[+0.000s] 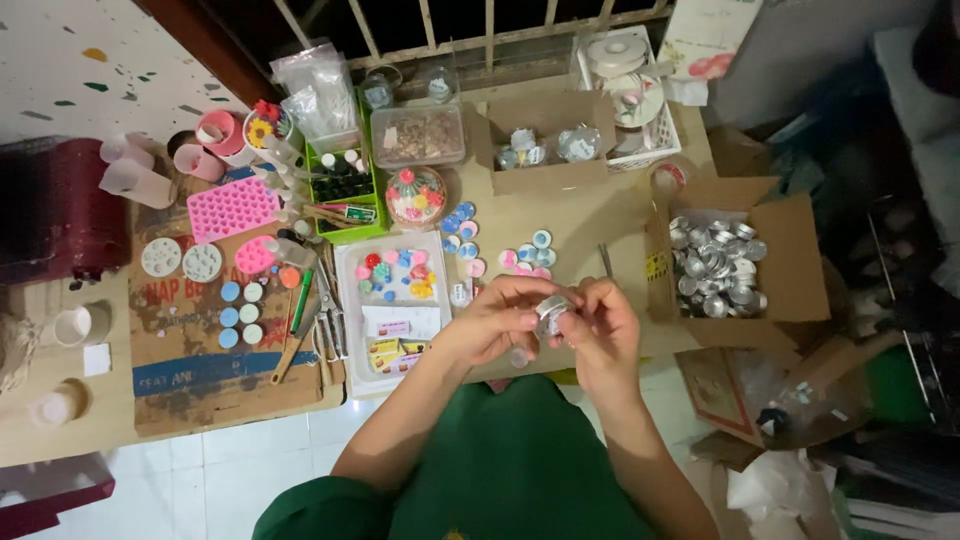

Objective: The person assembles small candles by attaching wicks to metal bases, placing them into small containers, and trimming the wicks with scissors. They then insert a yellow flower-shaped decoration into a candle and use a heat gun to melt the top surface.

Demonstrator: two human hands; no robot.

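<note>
Both my hands meet above the front edge of the wooden table (590, 215), holding one small silver metal cup (551, 307) between them. My left hand (497, 318) grips it from the left with fingers curled over the rim. My right hand (601, 325) pinches it from the right. A cardboard box (800, 270) to the right holds several more silver cups (715, 265). Small round candles (530, 252) in pink and blue lie on the table just beyond my hands.
A white tray (350, 300) with coloured wax pieces sits left of my hands. Scissors and tools (325, 310), a pink mould (232, 207), a green bin (345, 190), a clear tub (418, 135) and another cardboard box (545, 140) crowd the table. Bags lie right.
</note>
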